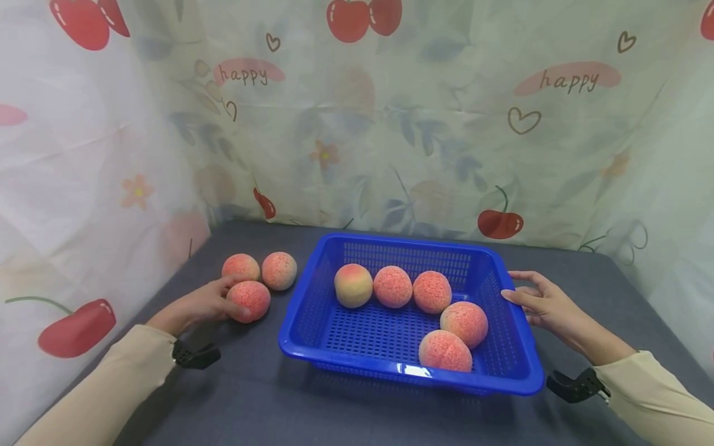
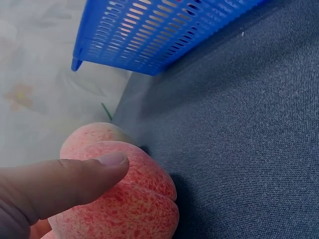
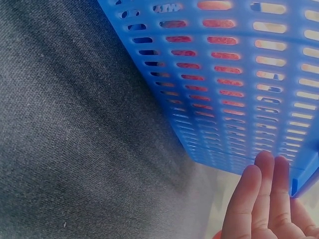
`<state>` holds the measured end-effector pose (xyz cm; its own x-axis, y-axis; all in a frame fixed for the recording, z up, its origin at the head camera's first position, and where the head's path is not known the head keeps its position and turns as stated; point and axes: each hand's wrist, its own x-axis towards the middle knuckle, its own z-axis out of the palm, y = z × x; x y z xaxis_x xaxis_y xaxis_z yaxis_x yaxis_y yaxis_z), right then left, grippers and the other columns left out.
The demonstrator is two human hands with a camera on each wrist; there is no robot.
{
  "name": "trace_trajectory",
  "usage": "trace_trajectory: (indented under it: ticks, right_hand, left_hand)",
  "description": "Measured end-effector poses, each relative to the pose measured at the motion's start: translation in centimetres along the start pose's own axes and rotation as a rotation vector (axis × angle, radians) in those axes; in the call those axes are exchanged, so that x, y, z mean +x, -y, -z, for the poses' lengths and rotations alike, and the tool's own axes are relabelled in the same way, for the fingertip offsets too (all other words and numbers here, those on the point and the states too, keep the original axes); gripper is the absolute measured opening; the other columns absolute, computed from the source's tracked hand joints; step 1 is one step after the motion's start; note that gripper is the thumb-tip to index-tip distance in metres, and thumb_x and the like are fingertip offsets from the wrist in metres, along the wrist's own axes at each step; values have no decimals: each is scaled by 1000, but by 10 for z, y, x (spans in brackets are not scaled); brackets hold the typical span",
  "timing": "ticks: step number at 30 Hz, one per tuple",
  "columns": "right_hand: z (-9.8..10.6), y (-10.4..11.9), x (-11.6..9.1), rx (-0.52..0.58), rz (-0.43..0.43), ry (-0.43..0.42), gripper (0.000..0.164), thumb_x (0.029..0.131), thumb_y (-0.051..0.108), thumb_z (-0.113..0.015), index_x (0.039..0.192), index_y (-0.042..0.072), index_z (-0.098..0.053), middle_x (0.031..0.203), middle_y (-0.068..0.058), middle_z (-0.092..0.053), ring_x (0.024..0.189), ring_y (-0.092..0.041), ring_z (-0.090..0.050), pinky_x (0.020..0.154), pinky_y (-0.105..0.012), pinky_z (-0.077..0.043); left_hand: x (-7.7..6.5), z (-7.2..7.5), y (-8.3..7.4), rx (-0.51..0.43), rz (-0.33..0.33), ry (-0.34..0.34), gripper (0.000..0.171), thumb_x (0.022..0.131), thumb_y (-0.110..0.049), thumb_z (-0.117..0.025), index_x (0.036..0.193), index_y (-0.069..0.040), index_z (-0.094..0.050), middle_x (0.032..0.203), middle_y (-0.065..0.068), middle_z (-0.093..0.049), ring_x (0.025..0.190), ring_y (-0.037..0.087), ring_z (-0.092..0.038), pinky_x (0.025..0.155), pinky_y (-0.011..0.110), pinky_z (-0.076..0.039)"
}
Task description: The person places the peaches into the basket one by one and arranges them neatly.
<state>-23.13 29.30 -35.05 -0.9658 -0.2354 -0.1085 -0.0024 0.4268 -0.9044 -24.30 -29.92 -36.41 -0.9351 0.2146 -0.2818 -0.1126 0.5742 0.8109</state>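
Observation:
My left hand (image 1: 203, 305) grips a pink-red peach (image 1: 249, 302) low over the table, left of the blue basket (image 1: 292, 310). In the left wrist view the thumb (image 2: 75, 181) lies across that peach (image 2: 134, 209). Two more peaches, one at the back left (image 1: 241, 267) and one beside it (image 1: 279, 271), sit just behind the held one. Over at the basket's right side, my right hand (image 1: 549, 306) holds the rim, thumb on top. Its fingers (image 3: 264, 194) reach along the outer slotted wall (image 3: 234, 129). Several peaches lie inside, one of them yellower (image 1: 353, 286).
A dark grey cloth covers the table (image 1: 240, 396). Patterned curtains (image 1: 379, 142) hang close behind it and along both sides. Inside the basket, the peaches gather along the back and right, with bare slotted floor (image 1: 362, 331) at front left.

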Motion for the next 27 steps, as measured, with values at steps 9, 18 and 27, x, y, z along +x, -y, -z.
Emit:
trace_trajectory:
  ticks: [9, 18, 27]
  right_hand:
    - [-1, 0, 0, 0, -2, -10, 72, 99, 31, -55, 148, -3, -14, 117, -16, -63, 91, -13, -69, 77, -37, -59]
    - [0, 1, 0, 8, 2, -8, 73, 99, 31, -56, 148, -3, -14, 118, -18, -63, 91, -13, -69, 77, -37, -59]
    - [-1, 0, 1, 12, -6, -12, 74, 98, 31, -57, 148, -4, -13, 115, -15, -64, 92, -12, -69, 78, -36, -59]
  left_hand:
    - [0, 0, -2, 31, -17, 12, 89, 80, -15, -77, 149, 0, -24, 129, 29, -49, 108, 27, -53, 84, 34, -49]
    - [-2, 0, -3, 113, -14, -31, 83, 80, -19, -77, 146, 1, -32, 122, 26, -55, 102, 26, -56, 81, 35, -51]
    - [-10, 5, -16, 173, -75, -46, 83, 77, -22, -80, 142, 4, -36, 122, 25, -58, 97, 23, -60, 80, 34, -51]
